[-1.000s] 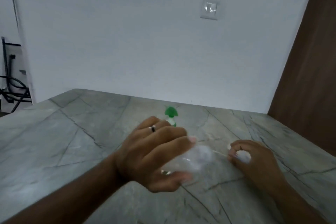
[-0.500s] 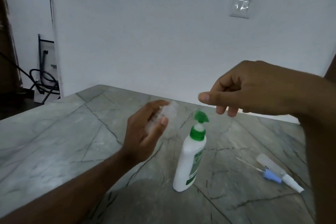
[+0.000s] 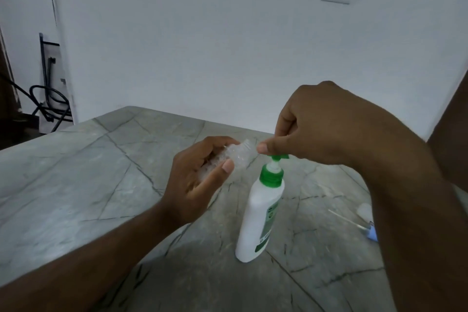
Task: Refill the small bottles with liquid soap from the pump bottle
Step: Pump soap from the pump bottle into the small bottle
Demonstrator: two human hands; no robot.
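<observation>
A white pump bottle [image 3: 258, 218] with a green collar and green pump head stands upright on the grey marble table [image 3: 76, 185]. My left hand [image 3: 197, 180] holds a small clear bottle [image 3: 239, 156], uncapped and tilted, its open mouth close to the pump's nozzle. My right hand [image 3: 319, 126] rests on top of the green pump head, fingers curled over it and hiding most of it. The spout's tip peeks out under my thumb.
To the right on the table lie a clear dip tube with a blue part [image 3: 371, 233] and a small pale cap [image 3: 364, 210], partly hidden by my right forearm. A white wall rises behind the table; black cables hang at the far left.
My right hand came down from above onto the pump head. My left hand brought the small bottle closer, its mouth now beside the nozzle.
</observation>
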